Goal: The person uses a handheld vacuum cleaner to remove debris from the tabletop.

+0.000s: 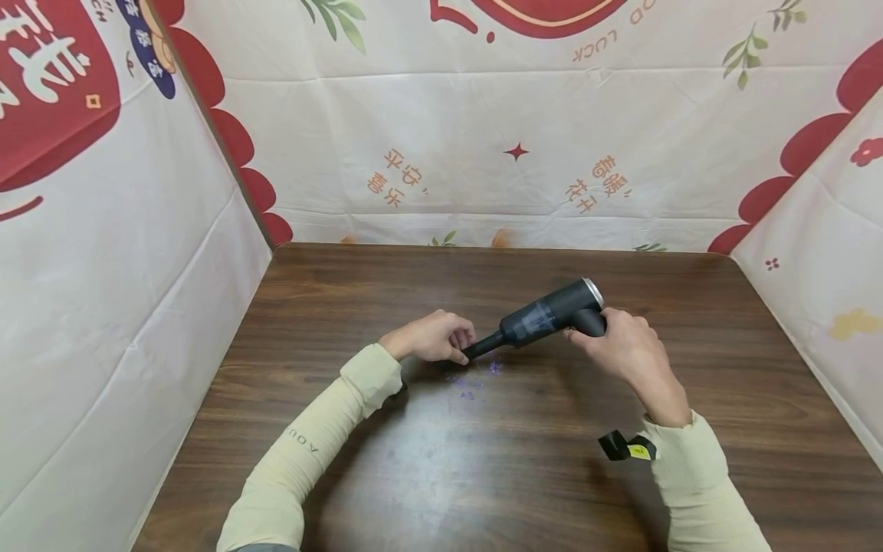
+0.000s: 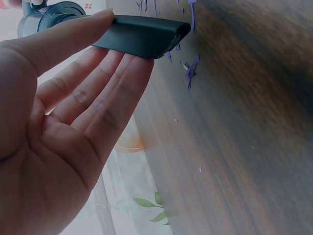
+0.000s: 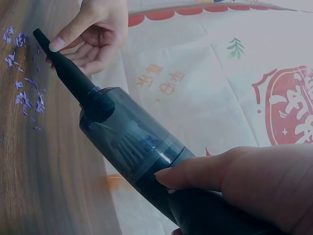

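A black handheld vacuum cleaner [image 1: 545, 313] with a clear dust cup [image 3: 132, 132] is held above the brown table. My right hand [image 1: 631, 349] grips its handle, the thumb lying along the body in the right wrist view. At the other end, my left hand [image 1: 438, 337] pinches the narrow flat nozzle [image 2: 142, 35] between thumb and fingers. The nozzle's slanted tip points down toward the tabletop. Just below and beside it lie purple paper scraps [image 1: 467, 383], scattered in small shreds, seen closer in the right wrist view.
The wood-grain table [image 1: 524, 483] is bounded by a printed white cloth [image 1: 462, 153] at the back and on both sides. A black strap with a yellow label [image 1: 638, 451] hangs at the right wrist.
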Tool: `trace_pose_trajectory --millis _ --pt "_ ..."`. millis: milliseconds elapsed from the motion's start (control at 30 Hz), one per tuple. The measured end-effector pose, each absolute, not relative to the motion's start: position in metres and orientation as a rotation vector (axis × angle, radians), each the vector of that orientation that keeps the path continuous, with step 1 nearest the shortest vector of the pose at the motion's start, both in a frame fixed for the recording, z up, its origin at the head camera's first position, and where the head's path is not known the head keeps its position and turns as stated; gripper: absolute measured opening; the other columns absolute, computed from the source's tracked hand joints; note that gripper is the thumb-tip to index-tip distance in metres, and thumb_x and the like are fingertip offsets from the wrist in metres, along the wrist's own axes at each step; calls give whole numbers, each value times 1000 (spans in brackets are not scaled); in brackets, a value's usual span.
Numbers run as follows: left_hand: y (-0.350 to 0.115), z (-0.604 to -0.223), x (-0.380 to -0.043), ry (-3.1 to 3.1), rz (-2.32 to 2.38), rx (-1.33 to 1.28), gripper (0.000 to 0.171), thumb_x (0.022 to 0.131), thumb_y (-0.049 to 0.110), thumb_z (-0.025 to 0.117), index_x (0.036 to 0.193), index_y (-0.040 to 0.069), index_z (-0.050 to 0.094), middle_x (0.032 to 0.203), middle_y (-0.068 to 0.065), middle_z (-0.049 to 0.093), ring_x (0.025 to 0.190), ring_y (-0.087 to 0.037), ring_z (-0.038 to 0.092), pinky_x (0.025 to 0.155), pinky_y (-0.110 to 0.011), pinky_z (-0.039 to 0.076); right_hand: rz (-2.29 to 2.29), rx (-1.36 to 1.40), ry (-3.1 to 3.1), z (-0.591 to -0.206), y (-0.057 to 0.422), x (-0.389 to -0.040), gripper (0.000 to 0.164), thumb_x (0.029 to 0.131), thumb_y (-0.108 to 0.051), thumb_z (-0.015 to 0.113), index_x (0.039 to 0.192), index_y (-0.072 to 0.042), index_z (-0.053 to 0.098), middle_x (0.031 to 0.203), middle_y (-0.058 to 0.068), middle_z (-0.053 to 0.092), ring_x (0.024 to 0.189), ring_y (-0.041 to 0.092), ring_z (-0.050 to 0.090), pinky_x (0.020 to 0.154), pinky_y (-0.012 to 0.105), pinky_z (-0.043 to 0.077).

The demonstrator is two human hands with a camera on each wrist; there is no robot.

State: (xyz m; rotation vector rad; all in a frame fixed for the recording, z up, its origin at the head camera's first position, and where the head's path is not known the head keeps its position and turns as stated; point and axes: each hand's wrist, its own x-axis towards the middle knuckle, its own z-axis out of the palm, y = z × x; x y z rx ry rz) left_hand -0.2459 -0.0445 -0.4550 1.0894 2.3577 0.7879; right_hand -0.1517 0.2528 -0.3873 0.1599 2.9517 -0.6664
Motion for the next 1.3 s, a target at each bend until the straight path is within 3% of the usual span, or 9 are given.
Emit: trace_pose_trajectory --millis 1300 --pt "-36 -456 -256 2347 790 1062 25 84 10 80 105 7 68 95 -2 71 87 -10 66 79 -21 54 -688 204 2974 -392 256 -153 73 88 -52 68 121 11 53 83 17 58 66 28 54 51 32 39"
